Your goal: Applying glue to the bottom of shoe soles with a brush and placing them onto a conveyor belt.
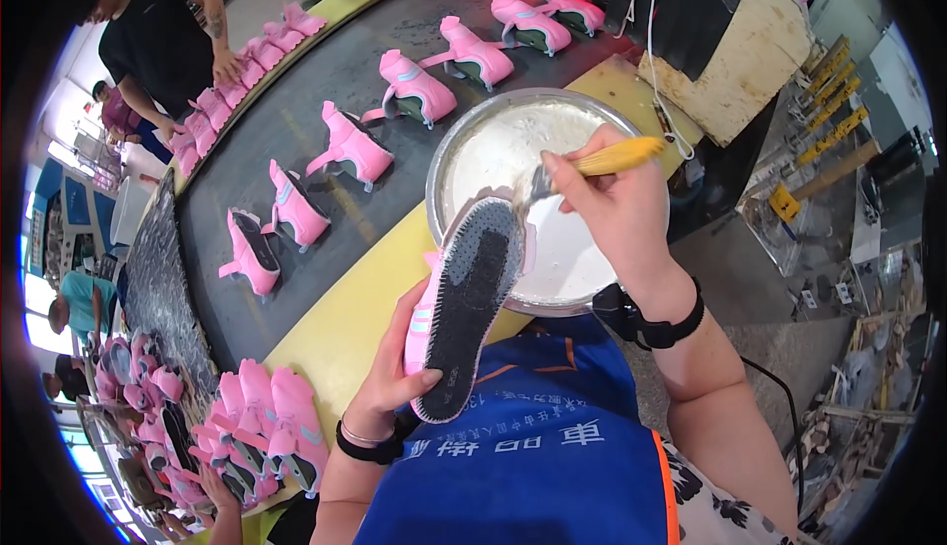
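Note:
My left hand [398, 365] grips a pink shoe upper [470, 298] by its heel end, its dark stitched underside turned up toward me. In my right hand [617, 212] is a paintbrush [612, 158] with a yellow handle, held between thumb and fingers. The brush's pale bristles are at the edge of the upper's toe end; whether they touch it is hard to tell. Beneath both hands sits a round metal basin [434, 195] of white liquid [582, 254], which the upper partly overlaps.
Several pink uppers stand in a row on the dark conveyor belt [395, 219], beyond a yellow ledge [355, 338]. More pink uppers [266, 417] are piled at lower left, near another person's hand [219, 491]. A person in black [168, 42] works across the belt. A white cord [651, 62] hangs at upper right.

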The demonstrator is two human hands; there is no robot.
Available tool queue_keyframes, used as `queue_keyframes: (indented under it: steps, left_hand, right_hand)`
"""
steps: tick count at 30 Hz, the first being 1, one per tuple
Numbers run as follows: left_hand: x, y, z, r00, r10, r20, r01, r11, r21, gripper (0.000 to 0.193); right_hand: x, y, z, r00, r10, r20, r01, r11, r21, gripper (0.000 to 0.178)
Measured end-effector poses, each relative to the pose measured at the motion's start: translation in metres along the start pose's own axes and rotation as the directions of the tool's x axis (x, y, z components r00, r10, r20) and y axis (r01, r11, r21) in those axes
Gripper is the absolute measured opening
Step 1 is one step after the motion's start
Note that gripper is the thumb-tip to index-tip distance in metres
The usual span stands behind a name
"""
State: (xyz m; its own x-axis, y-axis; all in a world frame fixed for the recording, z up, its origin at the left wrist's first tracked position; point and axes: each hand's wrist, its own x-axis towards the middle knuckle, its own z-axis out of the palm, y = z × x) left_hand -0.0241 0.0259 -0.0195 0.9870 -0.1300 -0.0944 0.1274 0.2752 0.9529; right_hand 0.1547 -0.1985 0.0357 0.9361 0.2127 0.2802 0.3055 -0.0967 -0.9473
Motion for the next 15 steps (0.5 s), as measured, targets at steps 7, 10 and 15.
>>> queue_keyframes:
  steps: [7, 10, 15]
  left_hand:
    - [-0.002, 0.014, 0.011, 0.992, -0.123, -0.029, 0.117, 0.98, -0.16, 0.107]
    - [-0.002, 0.015, 0.011, 0.991, -0.13, -0.011, 0.127, 0.982, -0.138, 0.108]
    - [-0.011, 0.01, 0.001, 0.993, -0.106, 0.06, 0.108, 0.994, -0.028, 0.109]
  right_hand:
    - [-0.034, -0.033, 0.011, 0.989, -0.087, 0.12, 0.064, 0.981, 0.185, 0.031]
    - [-0.042, -0.034, 0.018, 0.955, -0.08, 0.286, 0.027, 0.982, 0.185, 0.033]
    - [-0.019, -0.009, 0.015, 0.992, -0.074, 0.102, 0.066, 0.995, 0.076, 0.034]
